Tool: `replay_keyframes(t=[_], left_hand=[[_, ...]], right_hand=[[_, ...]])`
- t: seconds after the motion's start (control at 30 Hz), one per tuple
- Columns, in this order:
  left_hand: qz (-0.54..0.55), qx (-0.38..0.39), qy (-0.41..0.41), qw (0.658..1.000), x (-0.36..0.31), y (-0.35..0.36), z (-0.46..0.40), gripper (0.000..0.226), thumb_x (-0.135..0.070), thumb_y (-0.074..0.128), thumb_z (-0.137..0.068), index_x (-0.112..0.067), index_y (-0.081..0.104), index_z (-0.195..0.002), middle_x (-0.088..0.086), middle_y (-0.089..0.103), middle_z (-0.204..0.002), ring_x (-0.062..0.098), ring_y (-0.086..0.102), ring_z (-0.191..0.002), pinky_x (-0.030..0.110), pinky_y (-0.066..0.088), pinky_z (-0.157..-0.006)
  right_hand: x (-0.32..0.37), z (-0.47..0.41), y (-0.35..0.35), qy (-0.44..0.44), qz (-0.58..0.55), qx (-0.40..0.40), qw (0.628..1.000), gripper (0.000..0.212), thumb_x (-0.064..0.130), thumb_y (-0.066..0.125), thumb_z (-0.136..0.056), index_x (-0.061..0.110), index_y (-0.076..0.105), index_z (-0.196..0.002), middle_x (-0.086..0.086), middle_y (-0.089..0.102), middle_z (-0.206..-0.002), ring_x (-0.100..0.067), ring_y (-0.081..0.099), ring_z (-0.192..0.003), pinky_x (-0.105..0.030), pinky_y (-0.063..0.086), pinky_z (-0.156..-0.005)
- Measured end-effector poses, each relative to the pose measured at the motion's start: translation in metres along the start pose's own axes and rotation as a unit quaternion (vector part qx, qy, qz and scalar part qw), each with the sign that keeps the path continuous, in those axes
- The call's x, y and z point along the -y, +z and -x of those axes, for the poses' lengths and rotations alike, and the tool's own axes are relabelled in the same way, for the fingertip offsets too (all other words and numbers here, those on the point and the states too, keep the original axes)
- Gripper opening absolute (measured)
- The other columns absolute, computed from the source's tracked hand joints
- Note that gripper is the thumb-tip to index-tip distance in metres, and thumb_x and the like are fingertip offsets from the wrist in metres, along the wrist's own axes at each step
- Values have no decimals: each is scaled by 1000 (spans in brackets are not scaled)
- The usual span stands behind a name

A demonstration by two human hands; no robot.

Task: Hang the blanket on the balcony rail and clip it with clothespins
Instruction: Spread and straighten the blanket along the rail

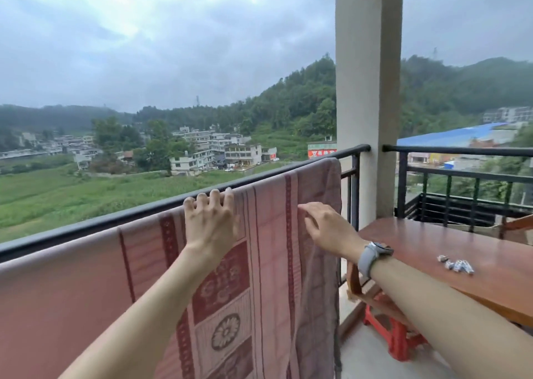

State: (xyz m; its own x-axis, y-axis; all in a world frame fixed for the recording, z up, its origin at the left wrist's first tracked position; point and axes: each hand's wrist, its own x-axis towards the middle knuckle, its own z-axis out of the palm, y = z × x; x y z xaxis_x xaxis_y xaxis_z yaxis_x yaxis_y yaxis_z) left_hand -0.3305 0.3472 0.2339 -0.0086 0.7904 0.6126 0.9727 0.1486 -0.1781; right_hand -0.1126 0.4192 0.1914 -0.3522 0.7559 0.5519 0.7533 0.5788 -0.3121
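Observation:
A pink blanket with dark red flower patterns hangs over the black balcony rail and covers it from the left edge to near the pillar. My left hand rests on the blanket at the top of the rail, fingers curled over the rail's edge. My right hand, with a grey watch on the wrist, lies flat against the blanket just below the rail, fingers apart, holding nothing. Several clothespins lie in a small pile on the wooden table at the right.
A cream pillar stands where the rail ends. A brown wooden table sits at the right, with a red plastic stool under it. More black railing runs behind the table.

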Motion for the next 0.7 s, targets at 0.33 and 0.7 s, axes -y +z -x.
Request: replay_keyframes(t=[0.33,0.7], left_hand=[[-2,-59,50,997,-144,74,-141,40,-37,42,-92,-13,44,-124,9,61,-111,28,58,-97,40,42,-85],[76,-221,25,972,-261,143,-222,35,-29,49,-89,-13,55,-120,8,62,-119,27,56,-109,40,34,-96]], right_hand=[[-192,-82,14,129,-147,-64,979,41,25,52,-90,4,47,-125,-13,56,-118,-23,53,-104,-25,39,-85],[-287,-125,69,29,-309,22,950,13,11,54,-90,-2,55,-85,-15,63,-77,-31,58,-71,-34,48,-68]])
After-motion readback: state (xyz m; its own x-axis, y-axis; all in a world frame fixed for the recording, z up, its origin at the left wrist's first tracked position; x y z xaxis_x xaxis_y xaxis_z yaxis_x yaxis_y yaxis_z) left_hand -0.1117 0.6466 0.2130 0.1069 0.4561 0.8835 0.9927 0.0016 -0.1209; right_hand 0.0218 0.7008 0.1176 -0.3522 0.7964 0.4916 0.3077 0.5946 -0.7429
